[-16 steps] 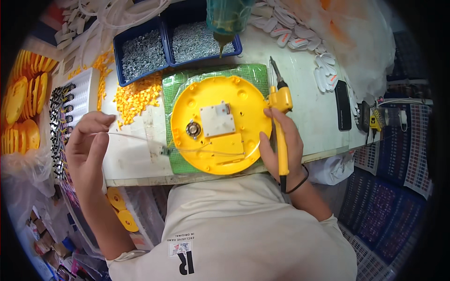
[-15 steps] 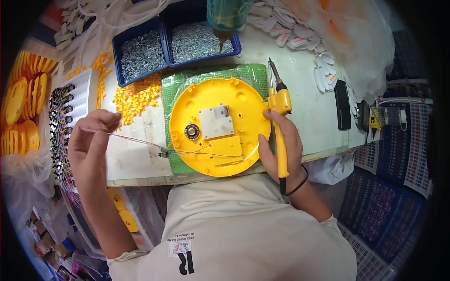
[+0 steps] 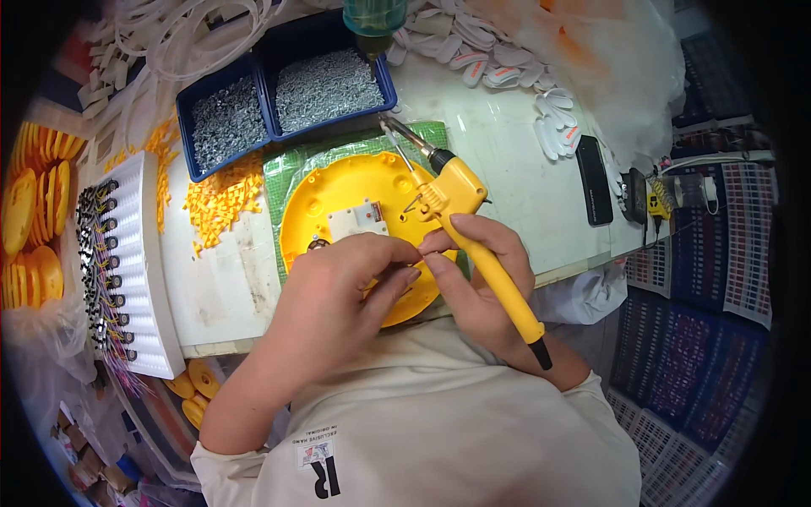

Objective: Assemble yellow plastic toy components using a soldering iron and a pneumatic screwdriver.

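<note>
A round yellow plastic shell lies on a green mat, partly covered by my hands. Inside it are a white box-shaped module and a small round black part. My left hand is over the shell, thumb and fingers pinched; whatever they hold is too small or hidden to make out. My right hand meets it fingertip to fingertip above the shell's right side. A yellow soldering gun rests in my right hand, its metal tip pointing up and left, away from the pinching fingertips.
Blue bins of small metal screws stand at the back, beneath a hanging teal power screwdriver. Small yellow pieces lie beside the green mat. A white foam tray with wired black parts is left; a black phone lies right.
My left hand has come from the left, where it held thin wires, in over the shell to my right fingertips. The soldering gun has tilted left over the shell. The view has shifted slightly.
</note>
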Action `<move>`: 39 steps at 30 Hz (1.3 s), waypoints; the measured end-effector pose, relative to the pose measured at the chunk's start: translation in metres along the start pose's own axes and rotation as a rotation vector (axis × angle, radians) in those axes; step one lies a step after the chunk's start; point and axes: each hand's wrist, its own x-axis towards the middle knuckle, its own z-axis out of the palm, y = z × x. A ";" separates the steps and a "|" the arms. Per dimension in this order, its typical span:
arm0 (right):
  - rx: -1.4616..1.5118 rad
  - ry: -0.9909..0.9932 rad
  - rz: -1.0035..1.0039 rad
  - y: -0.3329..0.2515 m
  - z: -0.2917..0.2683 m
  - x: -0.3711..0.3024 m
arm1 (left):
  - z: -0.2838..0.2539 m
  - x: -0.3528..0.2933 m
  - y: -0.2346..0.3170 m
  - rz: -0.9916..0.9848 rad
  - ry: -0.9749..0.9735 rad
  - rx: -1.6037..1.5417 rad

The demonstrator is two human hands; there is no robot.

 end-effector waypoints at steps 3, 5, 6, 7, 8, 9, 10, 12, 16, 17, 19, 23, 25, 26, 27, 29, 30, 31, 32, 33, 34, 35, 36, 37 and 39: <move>0.041 -0.112 0.073 0.000 -0.005 -0.003 | 0.000 0.000 -0.001 0.041 0.038 0.024; 0.054 -0.102 0.086 0.001 -0.006 -0.002 | 0.000 -0.001 -0.002 -0.018 0.084 -0.098; 0.056 -0.101 0.087 0.002 -0.006 -0.003 | -0.001 -0.001 -0.001 -0.019 0.083 -0.097; 0.039 -0.106 0.082 0.004 -0.006 -0.004 | -0.003 0.000 0.000 -0.046 0.062 -0.093; 0.025 -0.112 0.075 0.005 -0.006 -0.005 | -0.003 -0.001 0.001 -0.075 0.043 -0.088; 0.026 -0.112 0.076 0.004 -0.005 -0.004 | -0.003 -0.001 0.001 -0.077 0.044 -0.087; 0.008 -0.105 0.047 0.003 -0.004 -0.003 | -0.002 -0.001 0.002 -0.080 0.038 -0.100; -0.012 -0.098 0.019 0.002 -0.004 -0.002 | -0.001 -0.001 0.002 -0.082 0.031 -0.113; -0.023 -0.032 0.032 0.005 0.000 -0.005 | 0.001 -0.002 0.004 -0.070 0.066 -0.118; -0.013 0.038 0.033 0.006 0.002 -0.005 | 0.001 -0.001 0.004 -0.085 0.085 -0.130; -0.039 -0.038 0.010 0.005 -0.003 -0.005 | 0.001 -0.002 0.002 -0.106 0.066 -0.146; -0.217 -0.259 -0.221 0.003 -0.030 0.013 | -0.006 0.000 0.000 -0.226 0.074 -0.232; -0.254 -0.208 -0.165 -0.002 -0.044 0.011 | -0.013 0.005 -0.008 -0.165 0.149 -0.116; -0.297 -0.153 -0.107 -0.004 -0.050 0.006 | -0.016 0.009 -0.012 -0.099 0.217 -0.001; -0.314 -0.111 0.022 -0.006 -0.055 0.000 | -0.019 0.013 -0.014 -0.070 0.243 0.079; -0.101 -0.027 0.224 -0.009 -0.055 -0.012 | -0.018 0.022 -0.034 0.062 0.295 0.204; 0.018 0.003 0.240 -0.009 -0.052 -0.013 | -0.017 0.023 -0.041 0.195 0.348 0.331; 0.021 0.001 0.240 -0.008 -0.052 -0.016 | -0.016 0.023 -0.043 0.193 0.349 0.334; -0.028 -0.053 0.183 -0.006 -0.054 -0.019 | -0.013 0.023 -0.043 0.129 0.322 0.317; -0.076 -0.106 0.126 -0.004 -0.055 -0.021 | -0.012 0.024 -0.043 0.066 0.294 0.300; -0.077 -0.107 0.128 -0.006 -0.055 -0.020 | -0.011 0.024 -0.044 0.064 0.293 0.298; -0.091 -0.132 0.107 -0.008 -0.054 -0.018 | -0.010 0.024 -0.044 0.068 0.302 0.304; -0.104 -0.156 0.085 -0.009 -0.053 -0.017 | -0.009 0.025 -0.045 0.073 0.311 0.309; -0.098 -0.147 0.076 -0.008 -0.051 -0.016 | -0.009 0.025 -0.046 0.072 0.310 0.308; -0.121 -0.154 0.055 -0.008 -0.050 -0.013 | -0.008 0.025 -0.048 0.056 0.313 0.300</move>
